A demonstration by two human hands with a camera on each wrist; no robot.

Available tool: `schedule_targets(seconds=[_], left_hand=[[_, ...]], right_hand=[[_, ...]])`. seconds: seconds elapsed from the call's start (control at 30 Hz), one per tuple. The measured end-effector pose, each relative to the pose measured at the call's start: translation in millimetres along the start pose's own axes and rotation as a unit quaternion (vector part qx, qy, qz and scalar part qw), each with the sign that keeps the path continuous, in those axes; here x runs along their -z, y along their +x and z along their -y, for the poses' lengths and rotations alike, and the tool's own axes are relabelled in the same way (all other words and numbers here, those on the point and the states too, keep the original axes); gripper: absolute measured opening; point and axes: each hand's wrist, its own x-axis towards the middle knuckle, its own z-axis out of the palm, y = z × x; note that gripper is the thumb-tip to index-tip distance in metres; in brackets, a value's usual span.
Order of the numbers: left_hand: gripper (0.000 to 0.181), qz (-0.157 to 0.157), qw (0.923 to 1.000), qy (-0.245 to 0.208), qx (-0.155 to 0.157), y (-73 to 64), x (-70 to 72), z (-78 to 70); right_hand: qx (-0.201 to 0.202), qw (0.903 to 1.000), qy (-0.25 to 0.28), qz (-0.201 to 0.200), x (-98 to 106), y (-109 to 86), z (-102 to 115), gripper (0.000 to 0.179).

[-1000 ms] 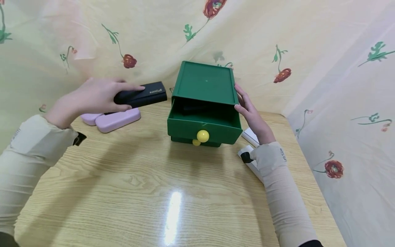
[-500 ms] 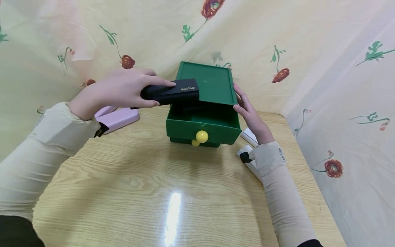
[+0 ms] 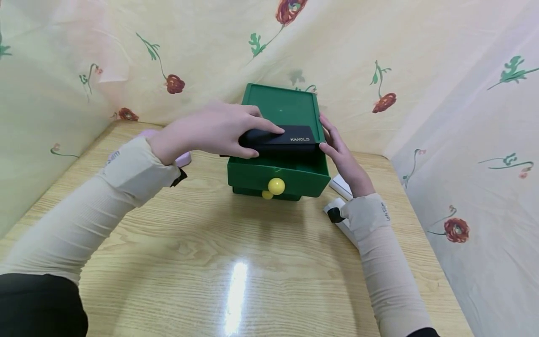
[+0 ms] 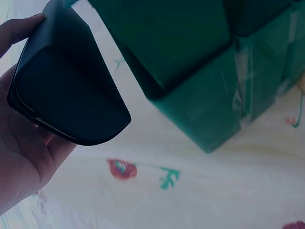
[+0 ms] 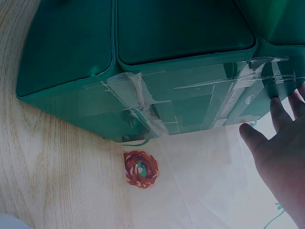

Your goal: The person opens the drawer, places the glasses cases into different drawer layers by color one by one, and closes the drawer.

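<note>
My left hand [image 3: 223, 127] grips a black glasses case [image 3: 300, 136] with gold lettering, thumb on the near side and fingers over the top. The case hangs above the pulled-out upper drawer [image 3: 248, 174] of a green drawer unit [image 3: 283, 104]. In the left wrist view the rounded end of the glasses case [image 4: 71, 95] shows apart from the green unit [image 4: 190, 100]. My right hand [image 3: 343, 157] rests against the unit's right side with its fingers extended. The drawer's inside is mostly hidden by the case. Yellow knobs [image 3: 276, 186] mark the drawer fronts.
Part of a lilac case [image 3: 183, 159] shows behind my left wrist. White flat items [image 3: 342, 186] lie right of the unit, partly under my right arm. Clear tape [image 5: 190, 105] runs across the unit's side. A flowered cloth [image 3: 202, 51] hangs behind the wooden table [image 3: 189, 262].
My left hand has carried the black glasses case rightward from over the lilac cases to above the open drawer, lowering it lately. My right hand and the unit have stayed in place.
</note>
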Motion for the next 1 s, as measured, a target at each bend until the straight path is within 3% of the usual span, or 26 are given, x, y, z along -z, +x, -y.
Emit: schedule_targets(seconds=[0.2, 0.5, 0.77, 1.0], left_hand=[[0.057, -0.004, 0.9997, 0.005, -0.025, 12.3, -4.7, -8.8], [0.057, 0.013, 0.9994, 0.008, -0.031, 21.0, -12.7, -13.0], [0.056, 0.024, 0.9990, -0.010, -0.037, 26.6, -16.9, -10.2], [0.054, 0.056, 0.9973, -0.034, -0.035, 31.3, -20.9, -6.1]], right_hand=[[0.005, 1.0000, 0.003, 0.001, -0.3, -0.5, -0.5, 0.062], [-0.003, 1.0000, 0.002, -0.002, -1.1, 0.2, -1.8, 0.063], [0.000, 1.0000, 0.005, 0.003, -0.2, 0.7, -3.3, 0.062], [0.009, 0.9999, 0.005, 0.003, -0.4, 0.5, -3.1, 0.063]])
